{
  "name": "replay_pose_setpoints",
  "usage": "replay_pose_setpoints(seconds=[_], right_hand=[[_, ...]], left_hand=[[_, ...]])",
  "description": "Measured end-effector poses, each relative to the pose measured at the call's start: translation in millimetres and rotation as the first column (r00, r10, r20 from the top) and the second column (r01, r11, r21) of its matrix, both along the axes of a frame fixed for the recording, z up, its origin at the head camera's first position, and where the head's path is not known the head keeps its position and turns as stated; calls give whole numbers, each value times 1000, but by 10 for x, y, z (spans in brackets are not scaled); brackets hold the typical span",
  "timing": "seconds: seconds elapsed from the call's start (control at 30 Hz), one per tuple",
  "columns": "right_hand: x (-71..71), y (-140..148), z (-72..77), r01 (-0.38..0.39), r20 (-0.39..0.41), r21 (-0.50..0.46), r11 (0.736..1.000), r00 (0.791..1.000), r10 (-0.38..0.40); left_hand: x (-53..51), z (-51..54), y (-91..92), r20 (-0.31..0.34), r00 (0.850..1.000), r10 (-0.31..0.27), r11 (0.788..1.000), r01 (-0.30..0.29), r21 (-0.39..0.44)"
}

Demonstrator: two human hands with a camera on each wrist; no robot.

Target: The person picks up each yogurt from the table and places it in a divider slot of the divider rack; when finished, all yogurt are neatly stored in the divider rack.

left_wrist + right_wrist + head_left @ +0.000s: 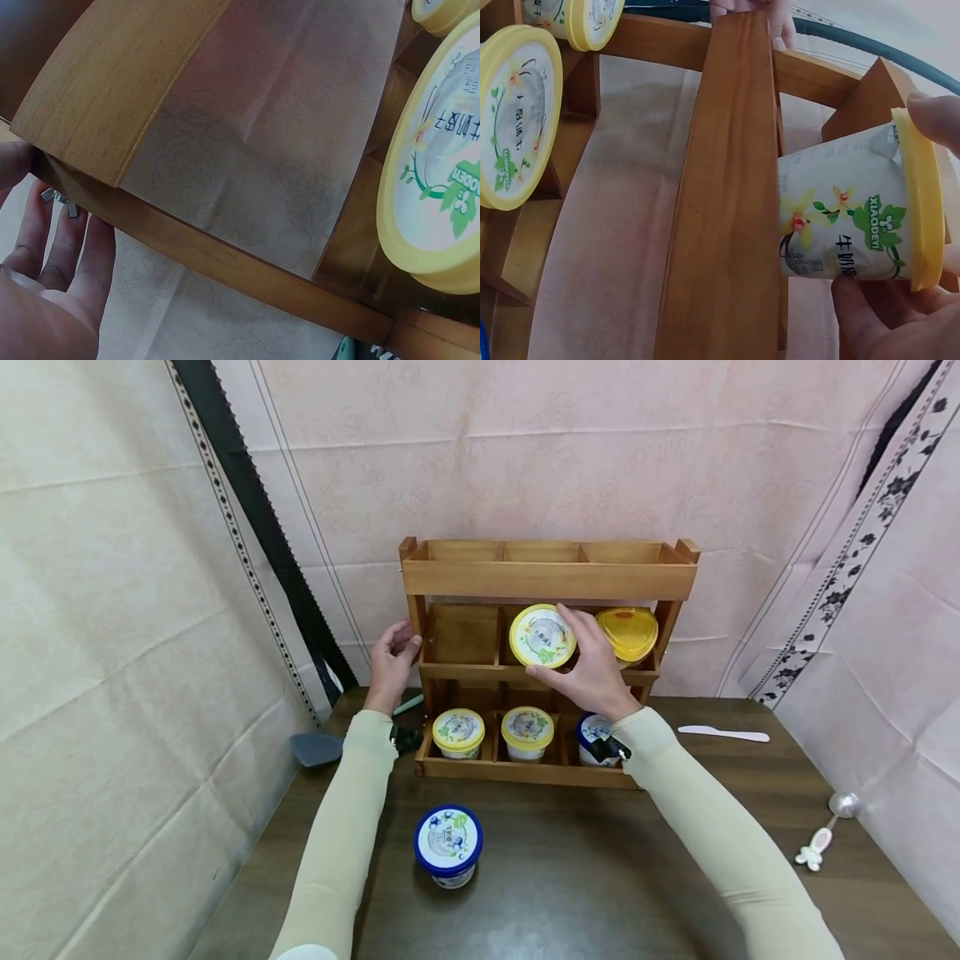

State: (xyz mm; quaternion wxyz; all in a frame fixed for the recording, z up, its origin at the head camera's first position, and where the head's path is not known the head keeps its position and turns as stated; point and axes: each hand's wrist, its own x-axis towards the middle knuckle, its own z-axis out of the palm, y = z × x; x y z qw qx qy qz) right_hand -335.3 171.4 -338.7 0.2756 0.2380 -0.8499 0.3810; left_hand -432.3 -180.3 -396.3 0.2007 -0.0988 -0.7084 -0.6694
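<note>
My right hand (592, 664) grips a yellow-lidded white tub (536, 639) at the middle tier of a wooden rack (551, 581), its lid facing me. In the right wrist view, thumb and fingers hold the tub (829, 214) by its lid's rim and side, beside a shelf board (724, 187). My left hand (392, 664) holds the rack's left side post; in the left wrist view the fingers (86, 262) lie beside a metal wing nut (60, 199). Right of the held tub sits a tilted yellow container (628, 633).
Two yellow-lidded tubs (458, 731) and a partly hidden blue-lidded tub (595, 731) occupy the bottom tier. Another blue-lidded tub (448, 839) stands on the table in front. A grey-blue spatula (317, 748) lies left; a white knife (723, 733) and rabbit-handled spoon (813, 850) lie right.
</note>
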Motion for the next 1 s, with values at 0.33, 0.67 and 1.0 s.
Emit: replay_pose_setpoints(seconds=[0.33,0.67,1.0], right_hand=[[-139,-74,-1,37,39,94,995,998,-41],[-231,-114,-11,90,61,171,981,993,-101],[-215,-130,-27,97,66,173,980,992,-110]], left_hand=[[-10,-18,-6,1,1000,15,1000,-15,6],[3,16,0,17,1000,5,1000,-5,-17],[-5,-1,-18,18,1000,-11,1000,11,-8]])
